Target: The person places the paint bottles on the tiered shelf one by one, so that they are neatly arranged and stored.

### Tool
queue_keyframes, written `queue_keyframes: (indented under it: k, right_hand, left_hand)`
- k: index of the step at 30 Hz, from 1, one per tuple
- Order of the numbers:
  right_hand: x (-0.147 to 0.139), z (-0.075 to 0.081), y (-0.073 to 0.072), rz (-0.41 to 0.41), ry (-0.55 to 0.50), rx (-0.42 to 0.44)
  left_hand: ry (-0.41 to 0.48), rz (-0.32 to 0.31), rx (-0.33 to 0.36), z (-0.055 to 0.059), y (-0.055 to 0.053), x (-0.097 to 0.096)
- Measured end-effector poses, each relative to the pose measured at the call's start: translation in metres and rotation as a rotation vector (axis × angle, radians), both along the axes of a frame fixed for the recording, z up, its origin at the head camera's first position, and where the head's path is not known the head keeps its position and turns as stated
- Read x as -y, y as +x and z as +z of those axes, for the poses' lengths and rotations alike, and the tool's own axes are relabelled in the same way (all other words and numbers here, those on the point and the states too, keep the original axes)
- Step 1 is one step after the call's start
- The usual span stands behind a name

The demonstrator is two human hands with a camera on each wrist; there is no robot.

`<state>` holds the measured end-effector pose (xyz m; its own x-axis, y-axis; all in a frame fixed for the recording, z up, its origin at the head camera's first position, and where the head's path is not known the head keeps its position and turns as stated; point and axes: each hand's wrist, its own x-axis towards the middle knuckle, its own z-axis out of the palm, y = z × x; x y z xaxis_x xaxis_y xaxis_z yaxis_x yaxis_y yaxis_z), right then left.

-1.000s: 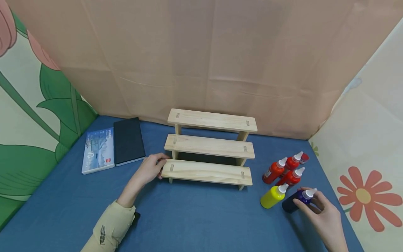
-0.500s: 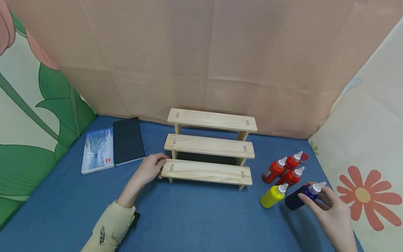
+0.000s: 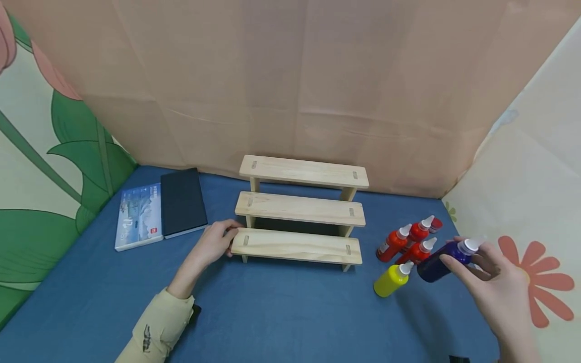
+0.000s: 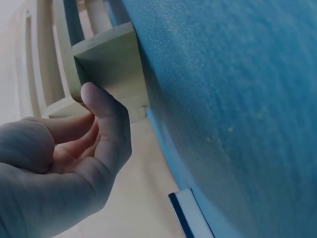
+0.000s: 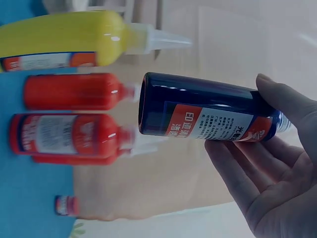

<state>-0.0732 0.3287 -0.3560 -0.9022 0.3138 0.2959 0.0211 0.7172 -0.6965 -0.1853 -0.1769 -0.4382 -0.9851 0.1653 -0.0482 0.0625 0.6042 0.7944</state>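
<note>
Held in my right hand [image 3: 499,282] is a dark blue squeeze bottle [image 3: 447,259] with a white nozzle. Thumb and fingers grip it near the neck, and it tilts above the blue cloth, as the right wrist view also shows with its printed label [image 5: 218,121]. My left hand [image 3: 215,242] pinches the left end of the lowest board of a three-step wooden stand [image 3: 297,247]. From the left wrist view, its fingertips [image 4: 94,96] are at the board's corner. A yellow bottle [image 3: 390,282] and several red bottles [image 3: 391,246] stand close to the blue one.
On the left lie a book with a blue-and-white cover [image 3: 138,217] and a black book [image 3: 183,204], side by side. A small red-capped jar [image 3: 436,224] stands behind the red bottles. A brown cloth backdrop [image 3: 295,101] rises behind the stand, with printed panels at both sides.
My right hand has lifted the blue bottle off the cloth and carried it slightly right and away from me. My left hand stays at the stand's end. The view has shifted slightly.
</note>
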Motion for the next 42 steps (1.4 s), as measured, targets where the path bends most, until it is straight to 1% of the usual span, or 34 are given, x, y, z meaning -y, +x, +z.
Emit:
queue_keyframes:
  k: [4, 6, 11, 17, 19, 26, 29, 33, 42]
  right_hand:
    - [0.005, 0.015, -0.009, 0.014, 0.006, -0.035]
    - [0.008, 0.022, -0.014, 0.034, 0.004, -0.056]
    - [0.015, 0.036, -0.029, 0.111, 0.003, -0.113]
    - [0.023, 0.049, -0.049, 0.197, -0.004, -0.135]
    - [0.026, 0.052, -0.055, 0.215, -0.010, -0.141]
    - [0.036, 0.061, -0.081, 0.198, 0.006, -0.117]
    - [0.042, 0.066, -0.093, 0.205, 0.006, -0.112]
    - [0.050, 0.072, -0.105, 0.236, -0.005, -0.127]
    - [0.066, 0.084, -0.127, 0.286, -0.028, -0.153]
  left_hand:
    - [-0.004, -0.002, -0.012, 0.000, 0.000, 0.000]
    - [-0.004, -0.001, -0.014, 0.000, 0.000, 0.000]
    - [-0.008, 0.002, -0.018, 0.000, 0.000, 0.000]
    - [-0.016, -0.002, -0.023, 0.000, 0.000, -0.001]
    - [-0.017, -0.002, -0.026, 0.000, 0.000, -0.001]
    - [-0.025, 0.002, -0.022, 0.001, 0.001, -0.001]
    - [-0.029, 0.002, -0.023, 0.001, 0.000, -0.001]
    - [-0.036, 0.005, -0.017, 0.000, -0.001, -0.001]
    - [-0.038, 0.004, -0.011, 0.001, 0.000, -0.001]
